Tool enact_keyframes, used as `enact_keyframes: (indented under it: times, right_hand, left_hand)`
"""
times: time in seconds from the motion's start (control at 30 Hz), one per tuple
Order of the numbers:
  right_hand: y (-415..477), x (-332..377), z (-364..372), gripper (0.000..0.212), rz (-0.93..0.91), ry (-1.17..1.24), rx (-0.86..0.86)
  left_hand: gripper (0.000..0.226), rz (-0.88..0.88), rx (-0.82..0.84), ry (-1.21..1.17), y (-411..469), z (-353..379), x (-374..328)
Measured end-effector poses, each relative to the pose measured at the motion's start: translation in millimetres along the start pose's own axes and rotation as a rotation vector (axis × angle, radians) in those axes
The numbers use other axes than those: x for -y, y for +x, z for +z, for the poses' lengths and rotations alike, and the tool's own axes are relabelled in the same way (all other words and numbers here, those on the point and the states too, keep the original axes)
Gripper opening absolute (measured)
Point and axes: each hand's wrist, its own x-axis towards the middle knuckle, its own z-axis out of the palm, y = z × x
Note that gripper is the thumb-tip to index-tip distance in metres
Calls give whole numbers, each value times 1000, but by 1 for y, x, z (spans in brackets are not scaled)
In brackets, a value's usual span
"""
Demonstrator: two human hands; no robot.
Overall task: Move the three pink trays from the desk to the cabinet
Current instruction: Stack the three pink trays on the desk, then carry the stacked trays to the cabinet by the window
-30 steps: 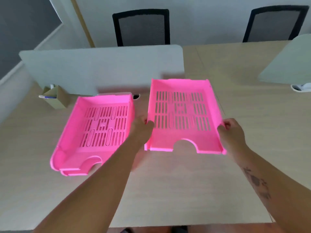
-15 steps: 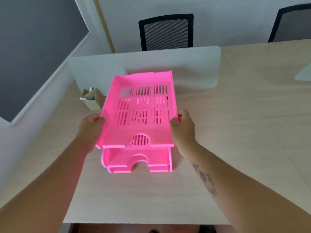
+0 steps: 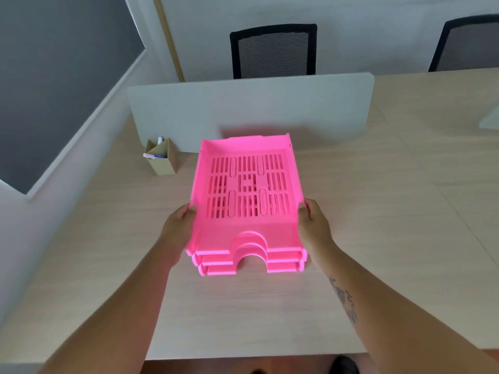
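Note:
Three pink slotted trays sit nested in one stack on the light wooden desk (image 3: 378,238). The top pink tray (image 3: 247,236) shows its whole slotted floor. Only the front edges of the two lower trays (image 3: 283,265) stick out beneath it, around the arched cut-outs. My left hand (image 3: 178,228) grips the stack's left side wall near the front. My right hand (image 3: 314,225) grips the right side wall opposite. The cabinet is not in view.
A grey divider panel (image 3: 251,109) stands across the desk just behind the stack. A small cardboard pen holder (image 3: 162,157) sits left of the trays. Two black mesh chairs (image 3: 272,49) stand beyond the desk. The desk's near edge runs below my forearms.
The tray I held in the air to the right has moved left and come down onto the other two. All three now form one nested stack, with both hands on its sides.

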Motion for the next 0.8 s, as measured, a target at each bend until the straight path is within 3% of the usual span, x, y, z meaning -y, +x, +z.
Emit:
enact_keyframes:
  times: [0.23,0.33,0.47,0.6,0.8]
  right_hand:
    - [-16,-25,-1,66,122,143,65]
    - [-24,-45,-3,50,160,185,123]
    - [-28,-60,7,57,223,288,186]
    - [-21,-59,17,52,350,388,176]
    - [6,-16,7,62,268,409,186]
  left_hand:
    - [46,52,137,-158,-13,5,43]
    - [62,-6,160,-226,-19,11,68]
    - [61,-68,119,-290,-22,25,83]
    - [43,-127,13,-382,-21,34,71]
    - [47,-49,-99,-455,-15,24,20]
